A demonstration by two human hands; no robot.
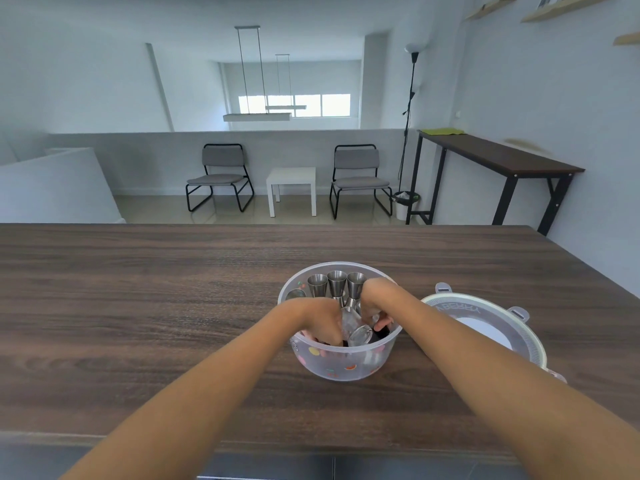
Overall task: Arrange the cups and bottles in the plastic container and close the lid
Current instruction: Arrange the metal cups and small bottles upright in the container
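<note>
While both my hands are down inside the plastic container [341,367], I am still at the arranging step, with the closing left to do. My left hand [320,320] is curled over the near side of the bowl, fingers bent among dark things I cannot make out; whether it grips one of them I cannot tell. My right hand [375,306] reaches in from the right, partly closed, and seems to steady a clear glass bottle [355,327] that lies tilted between the two hands. Three metal cups [336,284] stand upright in a row along the far wall, touching or nearly so. On the wooden table [173,306], the lid [485,327] lies just to the right of the container, apart from it. Next, I judge, the bottle must be settled low enough to sit under the rim, then the hands come out and the right one fetches the lid.
</note>
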